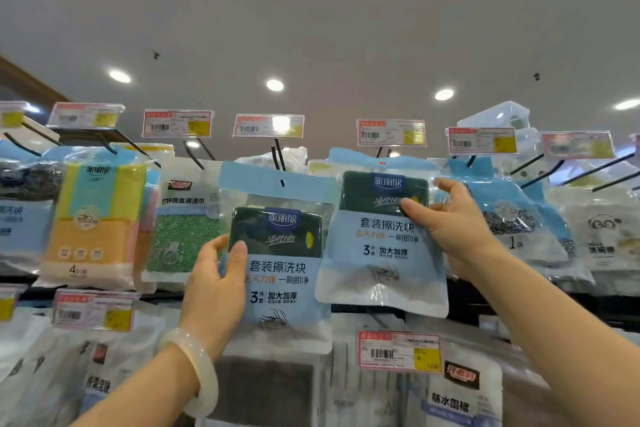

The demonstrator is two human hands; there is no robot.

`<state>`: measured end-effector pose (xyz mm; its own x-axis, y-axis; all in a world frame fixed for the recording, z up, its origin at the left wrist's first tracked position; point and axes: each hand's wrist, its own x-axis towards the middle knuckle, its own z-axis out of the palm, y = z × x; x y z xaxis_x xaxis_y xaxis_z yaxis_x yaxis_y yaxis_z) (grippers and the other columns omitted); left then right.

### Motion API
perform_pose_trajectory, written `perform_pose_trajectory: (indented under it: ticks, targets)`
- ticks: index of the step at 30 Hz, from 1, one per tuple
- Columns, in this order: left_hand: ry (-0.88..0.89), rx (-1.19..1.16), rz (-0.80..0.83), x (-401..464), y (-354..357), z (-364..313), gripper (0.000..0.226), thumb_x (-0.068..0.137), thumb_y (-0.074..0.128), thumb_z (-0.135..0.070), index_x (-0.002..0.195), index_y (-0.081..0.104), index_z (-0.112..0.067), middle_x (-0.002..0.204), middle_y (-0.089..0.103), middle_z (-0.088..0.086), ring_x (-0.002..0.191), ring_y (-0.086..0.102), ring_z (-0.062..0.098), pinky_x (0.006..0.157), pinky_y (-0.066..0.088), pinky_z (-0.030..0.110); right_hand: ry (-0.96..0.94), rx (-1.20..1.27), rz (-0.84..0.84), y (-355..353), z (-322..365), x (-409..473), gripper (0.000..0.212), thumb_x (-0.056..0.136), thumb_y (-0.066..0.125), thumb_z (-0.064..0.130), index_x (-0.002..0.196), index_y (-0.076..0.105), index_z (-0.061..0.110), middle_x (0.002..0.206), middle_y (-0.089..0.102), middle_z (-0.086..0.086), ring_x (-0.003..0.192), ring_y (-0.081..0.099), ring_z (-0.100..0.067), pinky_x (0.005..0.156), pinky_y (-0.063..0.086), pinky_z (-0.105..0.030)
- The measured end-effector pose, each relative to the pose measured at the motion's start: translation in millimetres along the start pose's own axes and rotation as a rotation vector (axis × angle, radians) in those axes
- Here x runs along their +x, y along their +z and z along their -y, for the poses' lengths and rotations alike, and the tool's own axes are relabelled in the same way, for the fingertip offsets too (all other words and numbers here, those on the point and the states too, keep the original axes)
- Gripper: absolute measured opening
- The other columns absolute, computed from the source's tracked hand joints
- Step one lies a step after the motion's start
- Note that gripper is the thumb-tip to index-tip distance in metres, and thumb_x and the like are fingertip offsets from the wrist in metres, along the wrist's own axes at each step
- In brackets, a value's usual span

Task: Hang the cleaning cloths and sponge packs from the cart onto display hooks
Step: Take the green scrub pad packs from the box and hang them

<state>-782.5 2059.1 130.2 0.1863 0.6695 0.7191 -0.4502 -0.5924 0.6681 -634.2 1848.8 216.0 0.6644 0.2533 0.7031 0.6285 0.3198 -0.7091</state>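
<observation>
Head view: left hand [216, 282] raised on a bare forearm, pale bangle [197, 369] at the wrist, thumb curled over the front left edge of a blue sponge pack [277, 263] and fingers tucked behind it, so gripping that pack at its lower left side. Pack upright, dark green scourer behind the clear window, hang-hole in its header just under a pair of black display hooks [278, 158]; whether threaded onto them, cannot tell. To the right of this hand, right hand [450, 222] reaching up, thumb pressed across the front of a second sponge pack [382, 239] of the same kind, fingers loosely curled at its right edge near the top, pinching it there. Second pack tilted slightly, its top edge up by the next hook. Left of the left hand, a green scouring cloth pack [185, 218] hanging, and beyond it a multicoloured cloth pack [95, 215] in yellow, blue and orange. Right of the right hand, a steel-wool pack [512, 218] on its peg. Above both hands, a row of red-and-yellow price tags [268, 126] at the hook ends, white ceiling with round lights [275, 85] higher still. Below the hands, another price tag [400, 352] and more bagged goods, partly blurred.
</observation>
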Motion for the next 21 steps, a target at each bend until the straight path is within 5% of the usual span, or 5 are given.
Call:
perform_pose_trajectory:
  ticks: [10,16,21]
  targets:
    - [0.02,-0.006,-0.032,3.8,-9.7,-0.5,0.032,0.095,0.045,-0.033,0.124,0.047,-0.02,0.101,0.058,-0.002,0.085,0.057,0.009,0.066,0.044,0.027,-0.07,-0.124,-0.112,2.0,4.0,27.3,0.072,0.081,0.072,0.017,0.14,0.031,0.02,0.113,0.059,-0.02,0.098,0.063,-0.036,0.09,0.05,-0.055]
    - [0.04,0.002,-0.057,7.4,-14.5,1.1,0.036,0.095,0.045,-0.032,0.127,0.048,-0.014,0.11,0.053,0.0,0.1,0.048,0.016,0.082,0.036,0.031,-0.085,-0.24,-0.179,4.5,-3.7,36.6,0.076,0.083,0.07,0.019,0.144,0.024,0.021,0.134,0.051,-0.019,0.117,0.054,-0.038,0.101,0.043,-0.054]
    - [0.035,-0.011,-0.032,4.8,-14.4,2.7,0.033,0.095,0.044,-0.033,0.125,0.047,-0.018,0.108,0.054,-0.002,0.102,0.05,0.016,0.078,0.042,0.027,-0.133,-0.635,-0.159,13.9,-6.9,33.9,0.063,0.09,0.061,0.021,0.143,0.029,0.01,0.137,0.045,-0.021,0.124,0.045,-0.038,0.104,0.035,-0.046]
